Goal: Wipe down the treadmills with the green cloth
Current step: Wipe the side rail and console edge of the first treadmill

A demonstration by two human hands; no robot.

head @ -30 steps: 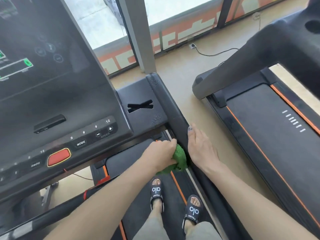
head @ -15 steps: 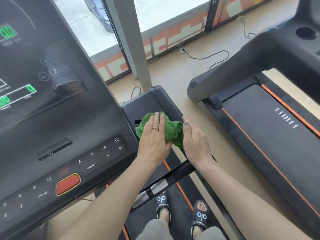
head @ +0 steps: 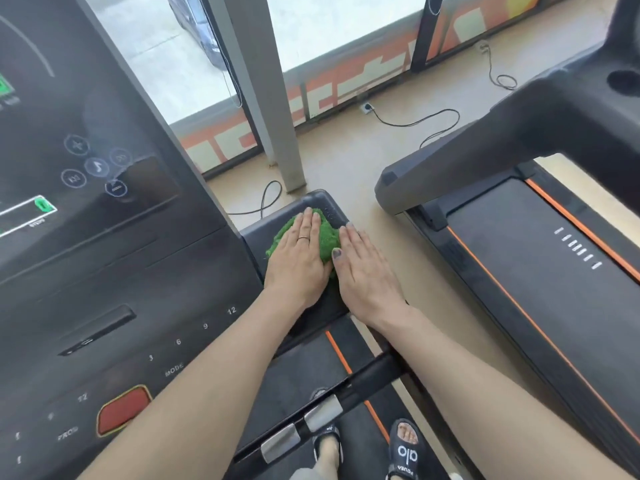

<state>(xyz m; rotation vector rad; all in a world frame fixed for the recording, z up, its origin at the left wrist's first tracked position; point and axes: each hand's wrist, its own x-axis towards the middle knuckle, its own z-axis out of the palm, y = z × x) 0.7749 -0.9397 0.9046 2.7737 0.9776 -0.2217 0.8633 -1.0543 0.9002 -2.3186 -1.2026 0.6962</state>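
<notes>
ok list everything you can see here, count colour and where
green cloth: one, green, on the black side tray right of the console, under the left hand
console: one, black with a lit display, left
red button: one, red, low on the console
second treadmill: one, black with orange stripes, right
cables: several, black, on the beige floor by the windows
pillar: one, grey, centre back
slippers: two, black, on the belt below
left hand: one, flat on the cloth, ring on a finger
right hand: one, flat beside the cloth at the tray's right edge
</notes>
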